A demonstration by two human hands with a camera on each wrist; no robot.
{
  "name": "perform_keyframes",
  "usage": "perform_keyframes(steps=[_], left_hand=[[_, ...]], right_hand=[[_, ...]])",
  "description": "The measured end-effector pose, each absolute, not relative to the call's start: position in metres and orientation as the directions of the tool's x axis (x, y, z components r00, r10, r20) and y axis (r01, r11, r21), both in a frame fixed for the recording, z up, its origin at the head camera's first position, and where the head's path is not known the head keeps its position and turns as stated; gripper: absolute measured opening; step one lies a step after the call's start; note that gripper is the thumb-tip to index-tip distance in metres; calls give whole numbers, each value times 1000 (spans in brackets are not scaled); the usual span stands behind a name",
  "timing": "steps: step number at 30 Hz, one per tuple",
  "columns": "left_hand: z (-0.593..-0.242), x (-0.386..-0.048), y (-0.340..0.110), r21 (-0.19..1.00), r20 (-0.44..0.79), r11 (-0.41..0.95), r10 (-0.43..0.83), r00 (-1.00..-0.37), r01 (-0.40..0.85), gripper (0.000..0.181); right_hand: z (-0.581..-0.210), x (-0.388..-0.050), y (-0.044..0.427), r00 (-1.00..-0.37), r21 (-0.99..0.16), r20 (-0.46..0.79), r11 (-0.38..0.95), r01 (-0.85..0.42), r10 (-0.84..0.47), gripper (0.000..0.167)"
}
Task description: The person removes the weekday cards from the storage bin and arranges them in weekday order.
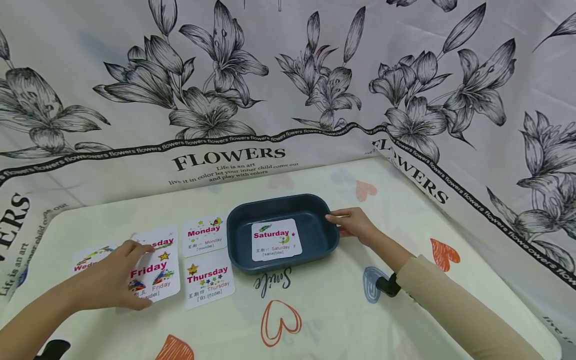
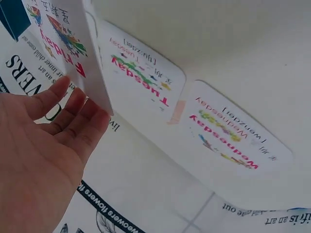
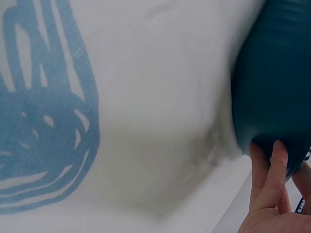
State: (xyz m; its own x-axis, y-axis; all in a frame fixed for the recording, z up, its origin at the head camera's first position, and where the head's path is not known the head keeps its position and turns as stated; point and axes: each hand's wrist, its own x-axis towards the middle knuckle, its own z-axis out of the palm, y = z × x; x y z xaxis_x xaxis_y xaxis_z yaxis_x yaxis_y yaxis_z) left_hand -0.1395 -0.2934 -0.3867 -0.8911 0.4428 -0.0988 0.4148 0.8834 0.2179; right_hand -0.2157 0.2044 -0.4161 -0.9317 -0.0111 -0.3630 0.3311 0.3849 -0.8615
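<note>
My left hand (image 1: 112, 277) holds the Friday card (image 1: 157, 274) by its edges, thumb at the near side; in the left wrist view the card stands raised off the table. It partly covers the Tuesday card (image 1: 165, 242) in the head view. Left of that lies the Wednesday card (image 2: 233, 131), partly behind the hand in the head view. My right hand (image 1: 357, 225) grips the right end of a dark blue tray (image 1: 317, 232), fingers against its outer wall in the right wrist view. Inside the tray lies the Saturday card (image 1: 276, 240).
Between the left hand and the tray lie the Monday card (image 1: 205, 236) and, nearer, the Thursday card (image 1: 209, 280). A pale tablecloth (image 1: 333, 310) with printed hearts covers the table. Behind it hangs a white flower-print cloth (image 1: 288, 110).
</note>
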Motion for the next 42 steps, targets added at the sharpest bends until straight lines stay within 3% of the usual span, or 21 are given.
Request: perform_keyframes(steps=[17, 42], left_hand=[[-428, -124, -300, 237, -89, 871, 460, -883, 430, 92], [-446, -120, -305, 262, -21, 871, 436, -900, 416, 99]], right_hand=[[-418, -216, 205, -933, -861, -360, 389, 328, -11, 44], [-419, -217, 206, -928, -851, -372, 401, 339, -4, 45]])
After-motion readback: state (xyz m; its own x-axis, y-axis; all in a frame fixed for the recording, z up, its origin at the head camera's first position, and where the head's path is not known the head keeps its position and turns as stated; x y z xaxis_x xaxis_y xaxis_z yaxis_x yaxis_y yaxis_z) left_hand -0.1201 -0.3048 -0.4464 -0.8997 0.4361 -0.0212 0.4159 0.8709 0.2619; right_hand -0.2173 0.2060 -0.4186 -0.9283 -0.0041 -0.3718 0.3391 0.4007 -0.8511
